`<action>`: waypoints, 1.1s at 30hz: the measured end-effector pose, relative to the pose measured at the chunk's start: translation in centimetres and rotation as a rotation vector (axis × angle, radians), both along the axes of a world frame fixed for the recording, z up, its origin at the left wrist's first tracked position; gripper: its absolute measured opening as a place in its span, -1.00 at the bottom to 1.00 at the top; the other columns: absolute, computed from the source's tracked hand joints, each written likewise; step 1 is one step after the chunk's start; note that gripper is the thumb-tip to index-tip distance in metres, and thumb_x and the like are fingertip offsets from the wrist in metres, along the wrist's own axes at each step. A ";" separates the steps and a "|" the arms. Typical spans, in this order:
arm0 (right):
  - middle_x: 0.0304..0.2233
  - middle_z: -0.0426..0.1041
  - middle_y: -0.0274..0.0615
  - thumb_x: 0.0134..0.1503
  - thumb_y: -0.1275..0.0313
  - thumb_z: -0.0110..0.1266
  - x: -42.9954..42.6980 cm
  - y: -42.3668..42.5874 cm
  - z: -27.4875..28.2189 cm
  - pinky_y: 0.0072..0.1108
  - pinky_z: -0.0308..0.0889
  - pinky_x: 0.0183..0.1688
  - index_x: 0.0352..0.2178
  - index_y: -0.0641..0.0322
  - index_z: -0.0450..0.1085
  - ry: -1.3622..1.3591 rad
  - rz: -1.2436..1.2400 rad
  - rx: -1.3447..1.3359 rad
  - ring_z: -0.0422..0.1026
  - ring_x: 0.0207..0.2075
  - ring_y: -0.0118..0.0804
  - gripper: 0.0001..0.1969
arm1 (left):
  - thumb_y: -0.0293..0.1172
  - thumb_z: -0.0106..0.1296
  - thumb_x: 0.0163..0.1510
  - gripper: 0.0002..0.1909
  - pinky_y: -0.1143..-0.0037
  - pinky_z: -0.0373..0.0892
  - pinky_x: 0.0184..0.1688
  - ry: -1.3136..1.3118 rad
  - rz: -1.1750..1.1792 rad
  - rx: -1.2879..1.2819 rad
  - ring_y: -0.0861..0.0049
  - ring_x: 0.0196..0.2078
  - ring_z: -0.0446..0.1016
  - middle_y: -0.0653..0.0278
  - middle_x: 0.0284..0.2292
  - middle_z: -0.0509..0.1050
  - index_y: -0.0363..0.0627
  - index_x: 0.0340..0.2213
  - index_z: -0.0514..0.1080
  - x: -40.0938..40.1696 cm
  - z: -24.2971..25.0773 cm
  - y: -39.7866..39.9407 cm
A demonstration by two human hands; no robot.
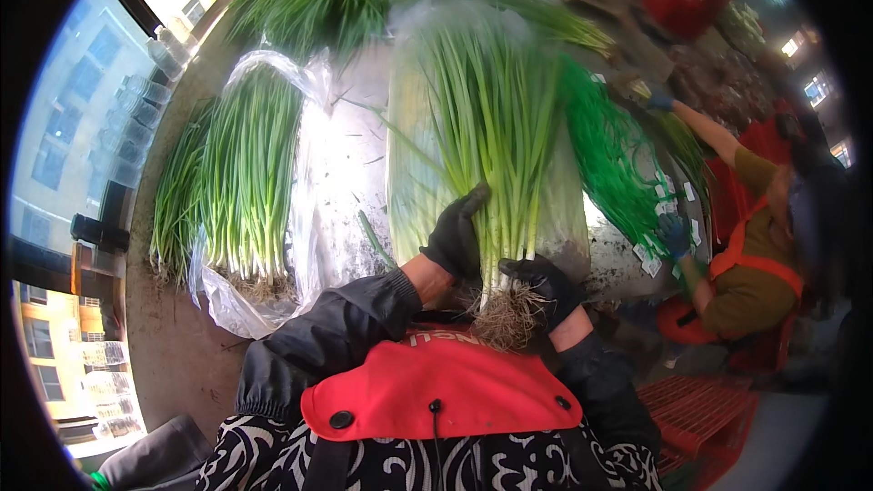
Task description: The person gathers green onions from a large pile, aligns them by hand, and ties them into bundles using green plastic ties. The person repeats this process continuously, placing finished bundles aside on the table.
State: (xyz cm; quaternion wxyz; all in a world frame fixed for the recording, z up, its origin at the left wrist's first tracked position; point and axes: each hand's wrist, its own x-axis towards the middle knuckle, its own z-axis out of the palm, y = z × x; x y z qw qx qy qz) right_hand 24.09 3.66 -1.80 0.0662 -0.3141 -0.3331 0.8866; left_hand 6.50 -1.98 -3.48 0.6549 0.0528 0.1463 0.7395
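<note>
A thick bunch of green onions (501, 143) stands out in front of me, roots towards my body and leaf tips pointing away. My left hand (458, 232), in a black glove, grips the bunch along its left side, partway up the stalks. Lower down, my gloved right hand (545, 286) clasps the white stems just above the tangled roots (508, 320). Beneath the bunch lies a clear plastic bag (416, 198) spread on the metal table. Some of my fingers are hidden behind the stalks.
Green onions in an open plastic bag (249, 177) lie left. More green onions (320, 7) are piled at the back. Green ties with white tags (614, 157) lie right, where a co-worker's gloved hand (675, 235) rests. A red plastic crate (702, 423) stands lower right.
</note>
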 end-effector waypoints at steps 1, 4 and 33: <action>-0.30 0.49 -0.22 0.11 0.57 0.06 -0.1 0.0 0.1 -0.58 0.39 -0.19 -0.15 0.41 0.41 0.036 0.018 -0.049 0.46 -0.27 -0.44 -0.76 | -0.34 -0.18 0.24 -0.60 0.30 0.34 0.10 0.483 0.113 0.032 0.29 0.01 0.42 0.04 -0.02 0.41 -0.24 0.07 0.23 -0.2 -0.1 -0.3; -0.30 0.50 -0.17 0.05 0.63 0.07 0.0 0.2 -0.7 -0.59 0.38 -0.18 -0.17 0.48 0.40 0.091 0.000 -0.096 0.47 -0.29 -0.42 -0.73 | -0.37 -0.11 0.20 -0.64 0.30 0.37 0.05 1.948 0.546 0.045 0.30 -0.05 0.47 -0.02 -0.14 0.46 -0.39 -0.05 0.28 -1.8 -1.5 -1.2; -0.46 0.57 -0.10 -0.07 0.58 0.05 0.1 0.4 -5.5 -0.56 0.43 -0.29 -0.38 0.40 0.54 -0.029 0.034 0.567 0.55 -0.40 -0.32 -0.81 | -0.27 0.03 0.01 -0.77 0.23 0.40 -0.40 2.448 -0.095 -0.031 0.13 -0.41 0.49 0.07 -0.41 0.47 -0.13 -0.34 0.36 0.3 5.2 -3.1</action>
